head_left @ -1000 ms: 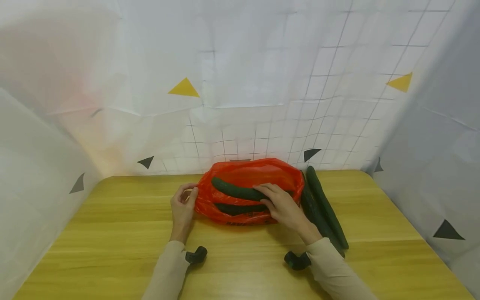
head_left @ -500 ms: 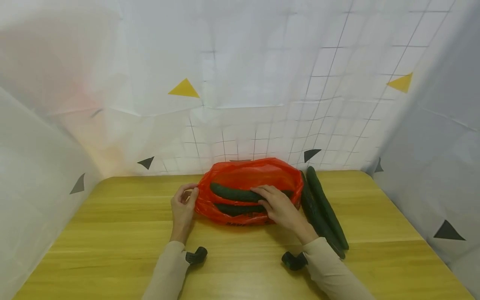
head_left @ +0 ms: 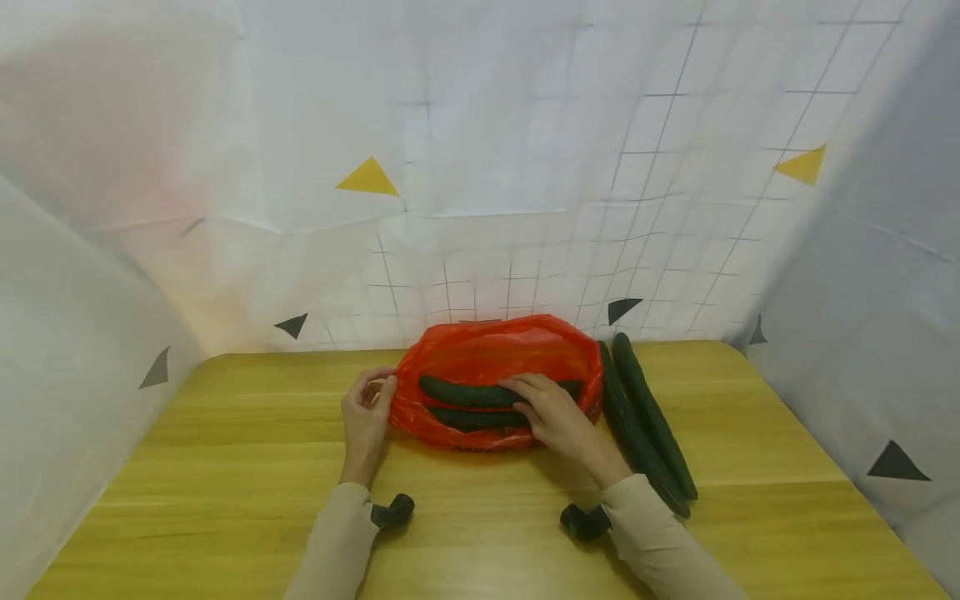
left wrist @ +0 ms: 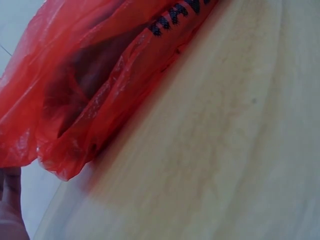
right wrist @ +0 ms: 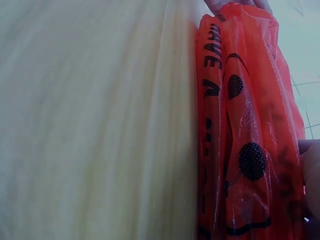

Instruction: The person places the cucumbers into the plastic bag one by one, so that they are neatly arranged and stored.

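A red plastic bag (head_left: 517,340) lies on the table with its mouth spread, black print showing along its front in both wrist views. Inside, one cucumber (head_left: 457,392) lies behind another cucumber (head_left: 472,419). My right hand (head_left: 558,417) reaches over the bag's front edge and grips the rear cucumber near its middle, fingers on top. At the bag's left end, my left hand (head_left: 365,417) pinches the rim between thumb and fingers. In the left wrist view only a little of that hand shows, at the lower left.
Two more cucumbers (head_left: 647,417) lie side by side on the wooden table (head_left: 225,467), just right of the bag. A white sheeted wall (head_left: 487,167) rises behind the table, with further sheets at both sides.
My right hand has lowered the rear cucumber into the bag, shifting slightly left and toward the front one. The left hand has stayed at the bag's rim.
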`<move>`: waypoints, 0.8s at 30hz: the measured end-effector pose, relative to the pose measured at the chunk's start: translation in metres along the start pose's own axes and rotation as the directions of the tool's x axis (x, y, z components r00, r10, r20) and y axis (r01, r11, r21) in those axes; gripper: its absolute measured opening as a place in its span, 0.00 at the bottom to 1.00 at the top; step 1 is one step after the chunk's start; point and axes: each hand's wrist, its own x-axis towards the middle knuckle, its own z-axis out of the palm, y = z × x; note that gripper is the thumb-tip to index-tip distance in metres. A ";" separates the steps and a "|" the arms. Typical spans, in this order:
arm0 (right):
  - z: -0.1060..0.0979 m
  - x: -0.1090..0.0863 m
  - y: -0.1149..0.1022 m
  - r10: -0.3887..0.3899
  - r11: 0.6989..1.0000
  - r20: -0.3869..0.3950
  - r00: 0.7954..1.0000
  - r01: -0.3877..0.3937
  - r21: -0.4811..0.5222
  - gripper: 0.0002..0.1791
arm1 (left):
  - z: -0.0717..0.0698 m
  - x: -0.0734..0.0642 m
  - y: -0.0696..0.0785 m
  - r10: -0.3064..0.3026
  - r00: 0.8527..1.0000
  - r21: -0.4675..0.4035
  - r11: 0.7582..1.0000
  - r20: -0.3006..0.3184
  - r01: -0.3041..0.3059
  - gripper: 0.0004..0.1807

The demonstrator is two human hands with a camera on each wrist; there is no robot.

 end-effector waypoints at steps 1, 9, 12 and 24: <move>0.000 0.000 0.000 -0.002 1.000 -0.003 1.000 0.002 -0.002 0.22 | 0.000 0.000 0.000 0.003 1.000 0.000 1.000 -0.001 -0.003 0.14; 0.005 0.000 0.001 -0.014 1.000 -0.008 1.000 0.014 -0.009 0.22 | -0.002 0.001 -0.004 0.009 1.000 0.021 1.000 -0.006 -0.009 0.13; 0.007 0.000 0.002 -0.025 1.000 -0.022 0.999 0.025 -0.011 0.22 | -0.002 0.000 -0.004 0.003 1.000 0.015 1.000 -0.002 -0.003 0.14; 0.007 0.000 0.000 0.010 0.999 -0.017 1.000 -0.011 -0.043 0.21 | -0.001 0.000 -0.002 0.003 1.000 0.006 1.000 0.000 -0.003 0.14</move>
